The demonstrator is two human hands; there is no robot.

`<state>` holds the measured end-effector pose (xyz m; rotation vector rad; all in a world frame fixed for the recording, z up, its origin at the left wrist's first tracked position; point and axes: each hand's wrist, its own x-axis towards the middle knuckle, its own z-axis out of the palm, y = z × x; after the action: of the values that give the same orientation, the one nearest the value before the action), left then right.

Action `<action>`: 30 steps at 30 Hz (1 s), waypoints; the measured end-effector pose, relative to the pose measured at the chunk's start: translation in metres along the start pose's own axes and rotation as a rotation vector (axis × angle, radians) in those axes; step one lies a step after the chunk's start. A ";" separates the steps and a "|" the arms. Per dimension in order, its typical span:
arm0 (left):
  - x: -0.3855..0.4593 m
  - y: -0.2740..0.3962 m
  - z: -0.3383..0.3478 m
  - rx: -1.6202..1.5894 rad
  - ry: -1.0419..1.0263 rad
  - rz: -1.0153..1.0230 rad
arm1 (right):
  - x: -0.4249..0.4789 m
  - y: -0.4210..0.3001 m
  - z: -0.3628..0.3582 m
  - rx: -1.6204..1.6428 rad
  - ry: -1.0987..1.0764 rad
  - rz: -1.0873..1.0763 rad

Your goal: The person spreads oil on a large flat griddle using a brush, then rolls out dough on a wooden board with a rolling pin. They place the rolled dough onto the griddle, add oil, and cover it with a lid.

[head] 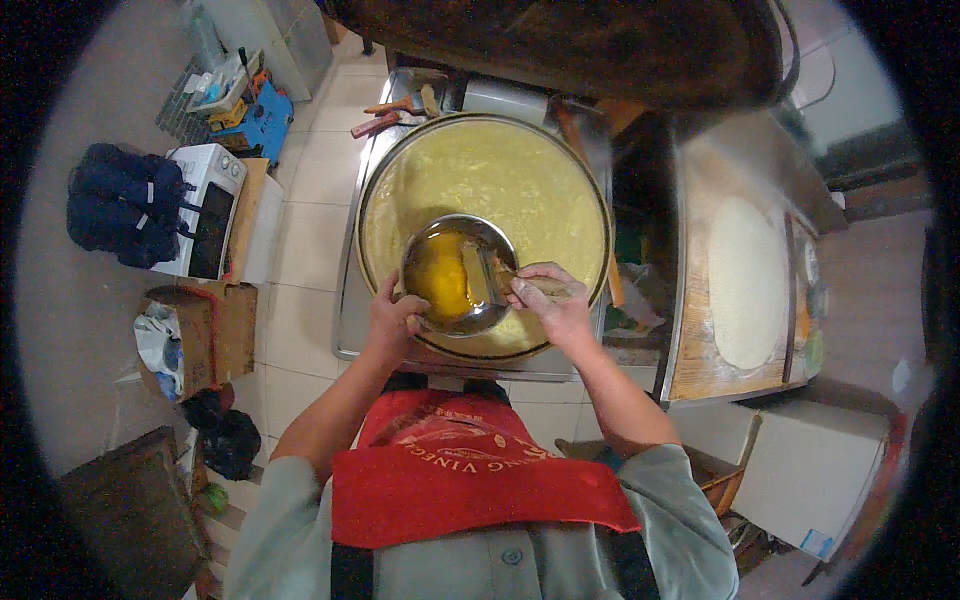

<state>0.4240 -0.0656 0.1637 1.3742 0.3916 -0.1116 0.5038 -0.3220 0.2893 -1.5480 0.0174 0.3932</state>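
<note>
My left hand [395, 316] grips the rim of a round metal bowl [459, 328] at its left side. Yellow oil [439, 277] lies in the bowl. In my right hand, [551, 300] dusted with what looks like flour, is the wooden handle of a flat brush [480, 277]; its bristle end is down in the bowl by the oil. The bowl is over the near part of a large round pan [609, 225], whose yellowish, glossy surface looks coated with oil. Whether the bowl touches that surface I cannot tell.
Two wooden-handled brushes [379, 124] lie beyond the pan at the left on the metal counter [349, 300]. A large dark round lid [585, 45] rises over the far side. On a wooden board [694, 360] at the right lies a long flat sheet of dough [746, 285]. A microwave oven [214, 217] stands left.
</note>
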 end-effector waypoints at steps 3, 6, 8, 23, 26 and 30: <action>-0.014 0.067 0.034 -0.217 0.083 -0.307 | -0.005 0.005 -0.003 -0.020 0.038 0.003; -0.012 0.053 0.032 -0.262 0.128 -0.297 | -0.017 -0.020 -0.008 0.086 0.095 0.023; -0.013 0.050 0.028 -0.288 0.178 -0.292 | -0.025 -0.033 -0.018 0.127 0.166 -0.010; -0.049 0.076 -0.054 -0.069 0.192 0.079 | -0.022 0.120 -0.022 0.168 0.083 0.234; -0.056 0.088 -0.050 -0.299 0.336 -0.038 | -0.036 0.145 -0.106 -0.206 0.259 0.025; -0.056 0.050 -0.079 -0.254 0.365 -0.082 | -0.030 0.121 -0.158 -0.383 0.356 -0.079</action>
<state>0.3709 0.0130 0.2182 1.1260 0.7421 0.1208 0.4819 -0.4857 0.1742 -1.9751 0.1653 0.0524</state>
